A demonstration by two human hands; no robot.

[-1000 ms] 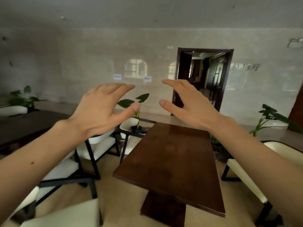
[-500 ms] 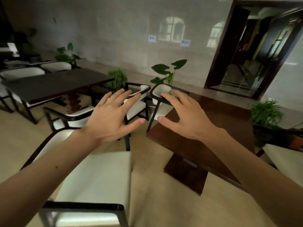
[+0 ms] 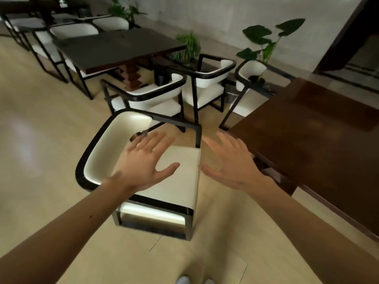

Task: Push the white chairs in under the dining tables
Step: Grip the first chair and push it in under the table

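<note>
A white chair with a black frame stands pulled out on the floor, its seat facing the brown dining table on the right. My left hand hovers spread over the seat, holding nothing. My right hand is spread too, above the gap between the chair and the table's edge. Two more white chairs stand behind, and a third stands at the table's far end.
A dark table with white chairs around it fills the back left. Potted plants stand along the wall. A dark doorway is at the upper right. Beige floor lies open to the left.
My view has swung down and left from the wall and doorway onto the near chair. Both hands have dropped from in front of me to just over its seat.
</note>
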